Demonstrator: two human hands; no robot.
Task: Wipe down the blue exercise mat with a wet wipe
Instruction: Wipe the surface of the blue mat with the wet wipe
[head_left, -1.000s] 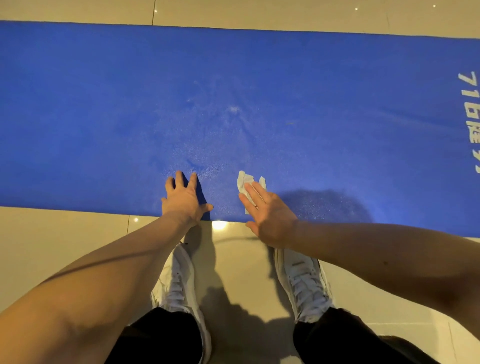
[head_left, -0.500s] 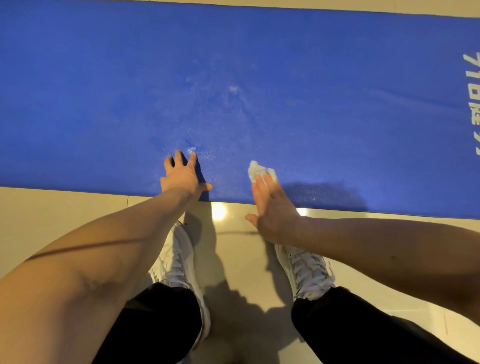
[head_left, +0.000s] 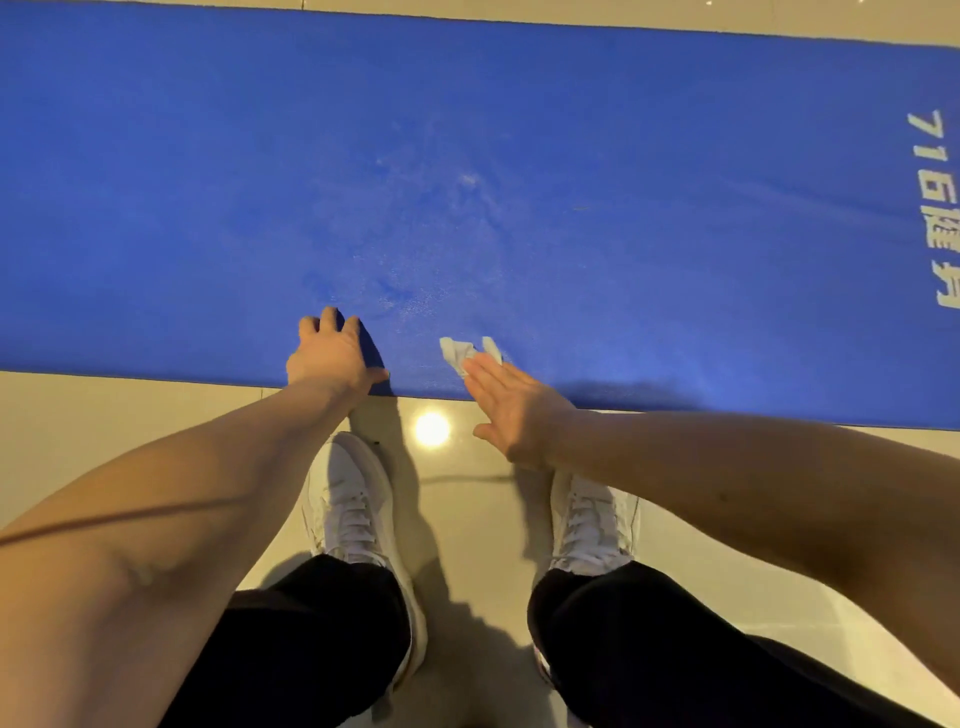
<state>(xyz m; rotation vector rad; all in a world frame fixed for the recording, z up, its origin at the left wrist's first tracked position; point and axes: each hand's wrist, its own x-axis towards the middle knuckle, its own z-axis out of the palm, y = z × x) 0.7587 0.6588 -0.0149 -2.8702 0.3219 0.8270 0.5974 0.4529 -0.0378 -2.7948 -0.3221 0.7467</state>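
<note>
Head view, wet wipe (head_left: 459, 353) nearer left hand (head_left: 329, 359)

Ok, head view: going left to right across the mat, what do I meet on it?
Left hand → wipe, under the fingers of the right hand → white lettering at the right end of the mat.
</note>
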